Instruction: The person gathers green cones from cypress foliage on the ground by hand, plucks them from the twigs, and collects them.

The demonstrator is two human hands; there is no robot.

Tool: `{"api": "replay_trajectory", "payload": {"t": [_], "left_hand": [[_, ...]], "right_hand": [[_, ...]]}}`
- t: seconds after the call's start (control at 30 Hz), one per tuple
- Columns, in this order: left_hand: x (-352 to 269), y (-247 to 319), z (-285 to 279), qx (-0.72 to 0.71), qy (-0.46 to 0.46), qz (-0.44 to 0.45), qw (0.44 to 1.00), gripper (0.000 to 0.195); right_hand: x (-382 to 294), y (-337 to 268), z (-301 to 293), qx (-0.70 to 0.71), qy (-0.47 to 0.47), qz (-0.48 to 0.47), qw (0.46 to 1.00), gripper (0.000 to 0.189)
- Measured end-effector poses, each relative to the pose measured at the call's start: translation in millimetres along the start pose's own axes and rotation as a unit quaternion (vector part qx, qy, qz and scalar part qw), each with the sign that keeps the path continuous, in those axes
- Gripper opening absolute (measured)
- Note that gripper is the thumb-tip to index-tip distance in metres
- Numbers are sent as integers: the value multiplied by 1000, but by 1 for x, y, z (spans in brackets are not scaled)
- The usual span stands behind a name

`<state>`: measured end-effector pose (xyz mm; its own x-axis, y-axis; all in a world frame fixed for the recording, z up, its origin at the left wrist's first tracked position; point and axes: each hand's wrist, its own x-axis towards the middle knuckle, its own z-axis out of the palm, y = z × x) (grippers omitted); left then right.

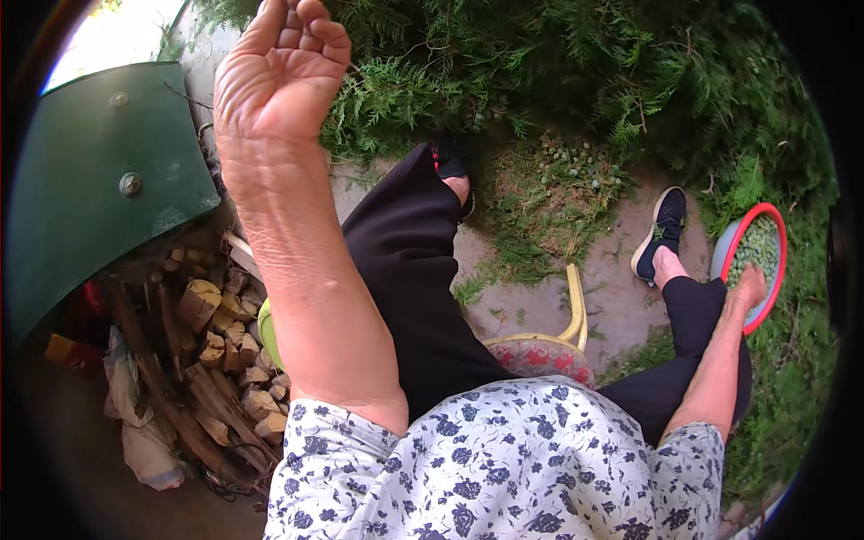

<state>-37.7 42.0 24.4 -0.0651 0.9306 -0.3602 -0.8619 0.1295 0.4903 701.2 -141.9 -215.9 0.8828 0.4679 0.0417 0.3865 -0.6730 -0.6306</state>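
My left hand [287,77] is raised high before the camera, palm showing and fingers curled loosely, with nothing seen in it. Green conifer branches [432,88] lie just beyond it. Down at the right, my right hand [748,287] reaches into a basin with a red rim [781,270], which holds many small pale green cones or berries [757,244]. Its fingertips are among them, so whether it grips any is hidden. Between my feet lies a pile of green sprigs and small cones [560,196] on the paved ground.
I sit on a chair with a yellow frame [575,304] and a red patterned seat. Split firewood [236,337] is stacked at the left below a green panel [115,175]. More cut branches [790,405] cover the ground at the right, around the basin.
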Motion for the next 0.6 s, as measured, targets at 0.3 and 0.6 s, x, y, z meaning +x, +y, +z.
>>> {"api": "replay_trajectory", "payload": {"t": [0.3, 0.6], "left_hand": [[-7, 28, -19, -64, -7, -8, 998, 13], [-14, 44, -31, -77, 24, 13, 997, 15]], "right_hand": [[-147, -91, 35, 176, -161, 108, 965, 29], [-217, -89, 81, 255, -231, 180, 922, 24]]}}
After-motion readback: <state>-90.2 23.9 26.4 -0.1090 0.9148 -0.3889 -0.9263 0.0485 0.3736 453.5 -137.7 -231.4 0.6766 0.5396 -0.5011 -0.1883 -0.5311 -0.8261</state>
